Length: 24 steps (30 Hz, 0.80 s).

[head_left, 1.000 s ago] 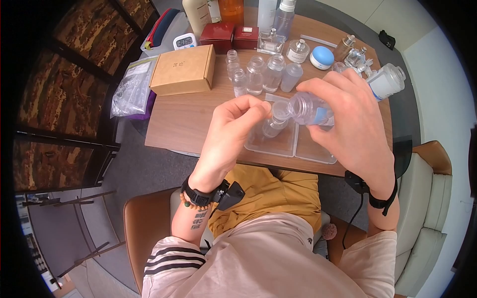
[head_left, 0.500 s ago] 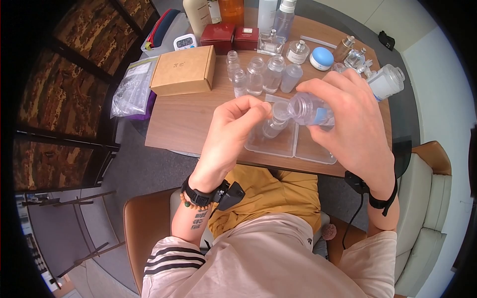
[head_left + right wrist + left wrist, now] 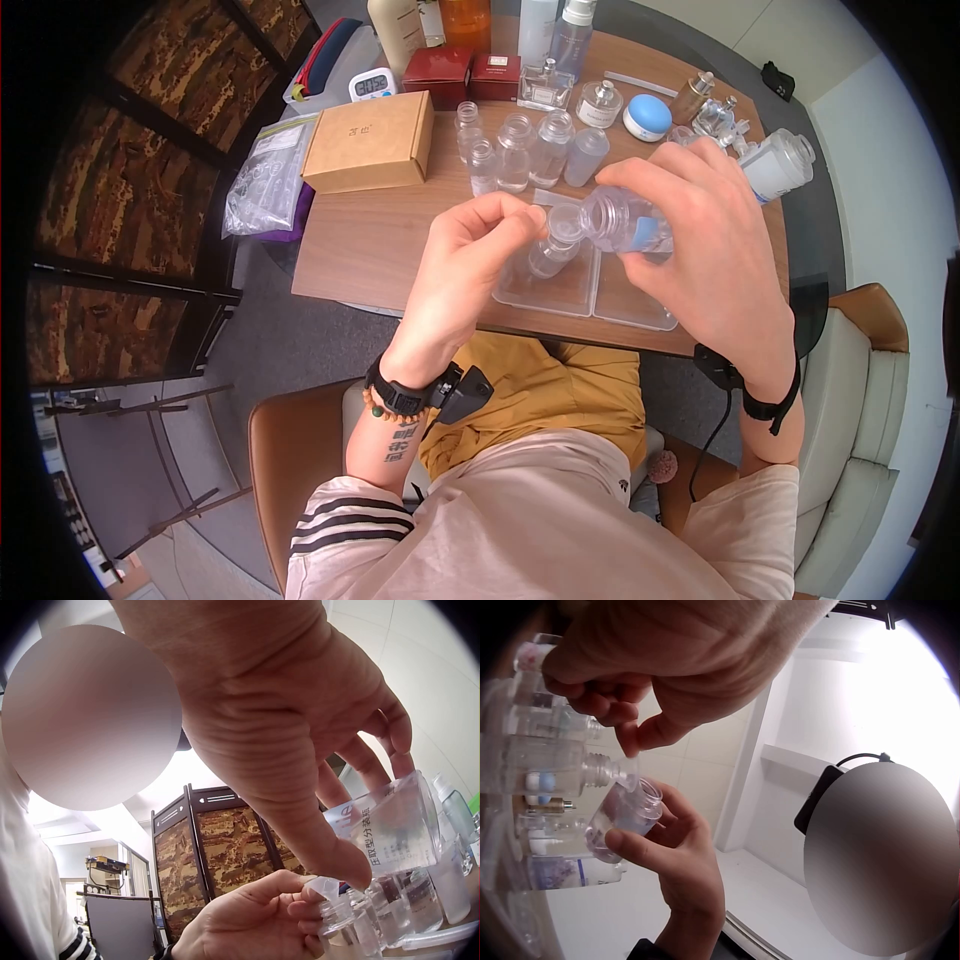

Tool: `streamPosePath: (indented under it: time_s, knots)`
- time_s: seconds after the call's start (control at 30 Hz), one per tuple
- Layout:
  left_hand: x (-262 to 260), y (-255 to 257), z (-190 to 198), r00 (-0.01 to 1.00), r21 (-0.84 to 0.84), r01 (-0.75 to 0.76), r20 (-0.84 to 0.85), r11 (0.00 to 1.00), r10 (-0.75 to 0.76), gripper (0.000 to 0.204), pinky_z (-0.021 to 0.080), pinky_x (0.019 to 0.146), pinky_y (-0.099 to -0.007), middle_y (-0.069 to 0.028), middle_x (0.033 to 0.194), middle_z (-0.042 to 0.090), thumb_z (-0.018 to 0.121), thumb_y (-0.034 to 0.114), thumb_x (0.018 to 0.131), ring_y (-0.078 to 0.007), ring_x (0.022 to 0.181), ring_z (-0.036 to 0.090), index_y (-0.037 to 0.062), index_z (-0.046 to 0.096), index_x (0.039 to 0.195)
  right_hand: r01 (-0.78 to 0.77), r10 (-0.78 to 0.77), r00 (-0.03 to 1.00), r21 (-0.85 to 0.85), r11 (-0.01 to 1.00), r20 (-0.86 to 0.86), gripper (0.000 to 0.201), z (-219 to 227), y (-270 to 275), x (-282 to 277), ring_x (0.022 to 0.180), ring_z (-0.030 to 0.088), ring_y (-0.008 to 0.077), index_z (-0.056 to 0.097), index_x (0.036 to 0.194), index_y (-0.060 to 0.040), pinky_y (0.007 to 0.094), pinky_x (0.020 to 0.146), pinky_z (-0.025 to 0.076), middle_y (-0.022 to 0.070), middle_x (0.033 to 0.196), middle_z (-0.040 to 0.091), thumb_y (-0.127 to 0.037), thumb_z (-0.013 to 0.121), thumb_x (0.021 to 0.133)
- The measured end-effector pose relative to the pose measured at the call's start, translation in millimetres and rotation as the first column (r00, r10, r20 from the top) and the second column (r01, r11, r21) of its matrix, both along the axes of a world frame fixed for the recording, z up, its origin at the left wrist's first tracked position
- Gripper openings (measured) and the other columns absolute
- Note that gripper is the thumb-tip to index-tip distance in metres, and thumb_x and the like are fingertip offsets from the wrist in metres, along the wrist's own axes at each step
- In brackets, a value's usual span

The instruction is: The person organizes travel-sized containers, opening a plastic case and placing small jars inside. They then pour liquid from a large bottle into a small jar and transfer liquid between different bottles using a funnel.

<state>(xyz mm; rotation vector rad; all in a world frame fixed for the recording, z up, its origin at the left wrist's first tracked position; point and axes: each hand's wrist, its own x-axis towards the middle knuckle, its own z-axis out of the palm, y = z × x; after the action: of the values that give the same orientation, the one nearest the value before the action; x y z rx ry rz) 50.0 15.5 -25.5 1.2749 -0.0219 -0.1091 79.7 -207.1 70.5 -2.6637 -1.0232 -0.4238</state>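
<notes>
My left hand [image 3: 462, 258] pinches the edge of a small clear funnel [image 3: 629, 777] between thumb and index finger. The funnel sits in the neck of an upright clear bottle [image 3: 549, 260], which stands within a shallow clear tray [image 3: 545, 306]. My right hand [image 3: 712, 245] grips a second, uncapped clear bottle [image 3: 622, 219] with a label, its fingers and thumb around the sides. This bottle is tilted, with its mouth right at the funnel's rim. Some liquid shows inside it in the right wrist view.
Behind the hands stand several clear bottles [image 3: 514, 155] and a frosted bottle [image 3: 587, 155]. A cardboard box [image 3: 365, 142] lies at the left, beside a timer [image 3: 372, 84] and a plastic bag [image 3: 265, 175]. A large clear jar [image 3: 778, 168] stands at the right, near a blue-lidded jar [image 3: 648, 117].
Both hands keep almost the same place, with the tilted bottle held at the funnel throughout. Nothing is taken hold of or let go.
</notes>
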Motion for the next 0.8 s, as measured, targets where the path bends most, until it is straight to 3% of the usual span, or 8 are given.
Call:
streamPosePath:
  time_s: [0.8]
  knots:
    - [0.8,-0.5,-1.6,1.000,-0.029,-0.001,0.012,1.000,0.001,0.018,0.048,0.091,-0.0262,-0.0021,0.100,0.075,0.066,0.015,0.104,-0.0083,0.096,0.064,-0.0009,0.075,0.103,0.000,0.000,1.000,-0.013,1.000,0.004,0.047,0.5,0.5,0.0,0.100,0.057,0.0333,0.073,0.114,-0.0094,0.0430,0.091,0.047,0.0095,0.099,0.063,-0.002,0.079,0.067]
